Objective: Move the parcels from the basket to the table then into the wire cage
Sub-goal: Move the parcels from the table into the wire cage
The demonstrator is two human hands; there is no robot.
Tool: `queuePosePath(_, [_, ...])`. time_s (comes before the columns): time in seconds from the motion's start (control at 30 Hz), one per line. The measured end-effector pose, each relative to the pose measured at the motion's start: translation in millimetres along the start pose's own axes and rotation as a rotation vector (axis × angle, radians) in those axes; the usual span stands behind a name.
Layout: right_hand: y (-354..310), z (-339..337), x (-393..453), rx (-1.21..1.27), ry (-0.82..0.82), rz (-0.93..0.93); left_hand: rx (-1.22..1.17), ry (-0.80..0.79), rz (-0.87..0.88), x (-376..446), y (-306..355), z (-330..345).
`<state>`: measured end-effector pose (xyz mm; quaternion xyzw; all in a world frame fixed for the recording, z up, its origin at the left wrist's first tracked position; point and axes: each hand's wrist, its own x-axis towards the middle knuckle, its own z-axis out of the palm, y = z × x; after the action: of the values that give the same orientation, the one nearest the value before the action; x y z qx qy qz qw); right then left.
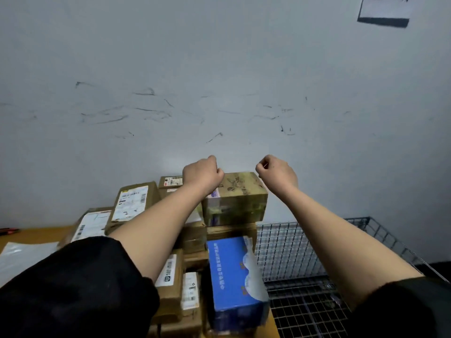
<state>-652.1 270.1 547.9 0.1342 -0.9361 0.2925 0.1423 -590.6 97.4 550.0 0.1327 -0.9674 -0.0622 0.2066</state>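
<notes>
A pile of cardboard parcels (133, 203) sits on the wooden table (36, 234). On top of the pile rests a taped brown box (238, 198), and a blue box (233, 281) lies at the pile's front right. My left hand (202, 173) is a closed fist over the brown box's far left corner. To the box's right, my right hand (277, 172) is also fisted, raised and apart from it. Neither hand holds anything I can see. The wire cage (317, 252) stands to the right of the table, lower down.
A grey scuffed wall (219, 81) rises directly behind the table. A clear plastic bag (22, 258) lies at the table's left, with a red and black object (8, 231) behind it. A paper sign (385, 11) hangs on the wall at the upper right.
</notes>
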Motion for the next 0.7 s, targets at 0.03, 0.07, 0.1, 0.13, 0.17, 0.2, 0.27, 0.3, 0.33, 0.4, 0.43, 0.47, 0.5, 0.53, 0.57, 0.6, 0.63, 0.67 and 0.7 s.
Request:
queuePosePath(0.03, [12, -3, 1, -0.005, -0.011, 0.003, 0.022, -0.006, -0.006, 0, 11, 6])
queuePosePath(0.07, [24, -6, 2, -0.01, -0.024, 0.003, 0.036, -0.011, -0.019, -1, 22, 12])
queuePosePath(0.1, [35, -8, 3, -0.01, -0.037, 0.003, 0.044, -0.018, -0.034, -2, 31, 17])
queuePosePath(0.13, [48, -12, 4, -0.012, -0.053, -0.003, 0.047, -0.023, -0.052, -4, 44, 24])
queuePosePath(0.17, [60, -15, 6, -0.016, -0.071, -0.012, 0.051, -0.027, -0.071, -6, 55, 30])
queuePosePath(0.2, [73, -19, 8, -0.023, -0.087, -0.024, 0.054, -0.033, -0.092, -8, 67, 36])
queuePosePath(0.27, [93, -24, 12, -0.033, -0.11, -0.046, 0.047, -0.041, -0.134, -12, 87, 46])
queuePosePath(0.3, [105, -27, 14, -0.036, -0.122, -0.052, 0.035, -0.046, -0.157, -15, 98, 52])
queuePosePath(0.33, [115, -30, 15, -0.039, -0.135, -0.056, 0.025, -0.053, -0.178, -18, 107, 59])
queuePosePath(0.4, [135, -32, 20, -0.042, -0.166, -0.056, 0.016, -0.072, -0.21, -24, 124, 72])
queuePosePath(0.43, [143, -32, 22, -0.045, -0.179, -0.056, 0.008, -0.082, -0.22, -26, 129, 77])
queuePosePath(0.47, [152, -32, 25, -0.047, -0.195, -0.052, -0.005, -0.092, -0.233, -29, 135, 83])
queuePosePath(0.5, [159, -30, 27, -0.045, -0.206, -0.044, -0.023, -0.101, -0.246, -31, 139, 87])
queuePosePath(0.53, [166, -28, 29, -0.036, -0.218, -0.032, -0.04, -0.104, -0.256, -33, 142, 91])
queuePosePath(0.57, [171, -24, 31, -0.026, -0.229, -0.022, -0.056, -0.109, -0.268, -34, 144, 93])
queuePosePath(0.6, [175, -20, 32, -0.018, -0.24, -0.016, -0.072, -0.114, -0.279, -35, 144, 96])
queuePosePath(0.63, [177, -16, 34, -0.011, -0.252, -0.013, -0.081, -0.121, -0.288, -36, 143, 99])
queuePosePath(0.67, [179, -11, 36, -0.006, -0.263, -0.009, -0.083, -0.128, -0.296, -35, 141, 102])
queuePosePath(0.7, [179, -6, 38, -0.004, -0.276, -0.009, -0.082, -0.137, -0.311, -34, 138, 105])
